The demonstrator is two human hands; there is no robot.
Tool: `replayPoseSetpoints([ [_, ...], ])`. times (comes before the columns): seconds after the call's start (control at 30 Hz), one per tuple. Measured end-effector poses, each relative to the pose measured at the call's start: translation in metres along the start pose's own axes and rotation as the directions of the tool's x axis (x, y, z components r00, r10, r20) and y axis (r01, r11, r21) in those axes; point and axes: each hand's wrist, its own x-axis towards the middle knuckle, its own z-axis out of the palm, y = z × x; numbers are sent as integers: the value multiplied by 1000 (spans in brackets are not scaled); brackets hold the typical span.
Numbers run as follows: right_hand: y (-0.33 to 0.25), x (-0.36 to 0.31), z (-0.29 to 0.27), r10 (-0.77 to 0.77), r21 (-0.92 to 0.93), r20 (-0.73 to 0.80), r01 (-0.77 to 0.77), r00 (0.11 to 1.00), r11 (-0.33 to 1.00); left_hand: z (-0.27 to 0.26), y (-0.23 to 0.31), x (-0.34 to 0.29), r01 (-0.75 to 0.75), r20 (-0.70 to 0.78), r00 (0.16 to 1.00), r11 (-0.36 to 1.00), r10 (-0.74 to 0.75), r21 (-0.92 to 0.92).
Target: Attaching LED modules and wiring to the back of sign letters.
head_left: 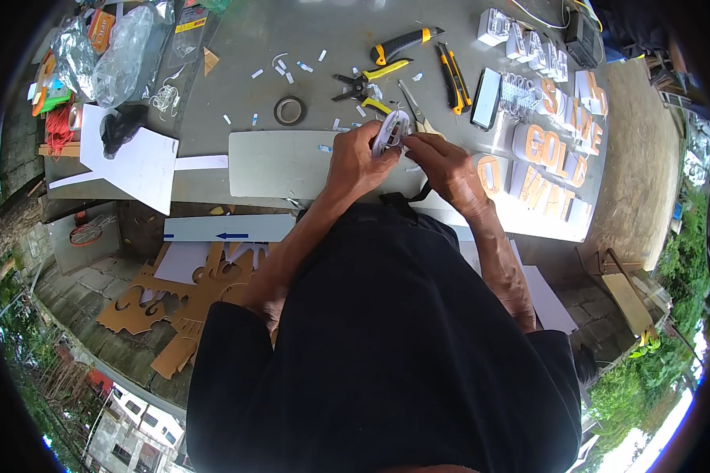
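Observation:
My left hand [353,164] grips a small white rounded piece with openings in it [392,132], held up over the near edge of the table. The fingers of my right hand [450,172] are pinched together at the piece's right side; whatever they hold there is too small to make out. Just beyond my hands lie scissors [420,114] and yellow-and-black pliers [364,85]. A yellow-and-black utility knife [453,79] rests farther right, and another yellow-and-black handled tool [405,46] lies behind the pliers. Small white scraps [289,78] are scattered to the left.
On the right stand rows of letter-shaped pieces [540,146], beside a phone [487,98] and a string of small modules [521,96]. A tape roll [290,110] and pale board [276,164] lie left of my hands. Plastic bags [126,59] crowd the far left; cut cardboard [173,288] lies below.

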Motion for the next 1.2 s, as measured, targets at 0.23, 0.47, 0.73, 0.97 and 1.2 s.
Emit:
replayPoseSetpoints([
  [0.23, 2, -2, 6, -13, -34, -28, 12, 1000, 999, -2, 6, -1, 28, 2, 1000, 999, -28, 33],
  [0.47, -5, 1, 13, 51, 3, -175, -52, 983, 999, 2, 2, 0, -29, -57, 998, 999, 28, -14],
  [0.73, -21, 6, 22, 515, 459, -65, -433, 855, 776, 3, 2, -3, -26, -99, 995, 999, 24, -19],
  [0.97, -29, 14, 22, 745, 677, 103, -595, 660, 433, 11, 6, -10, -44, -146, 989, 997, 35, -57],
  [1.2, -24, 7, 29, 709, 829, 248, -523, 659, 196, 12, 3, -10, -112, -178, 977, 993, 119, 47],
])
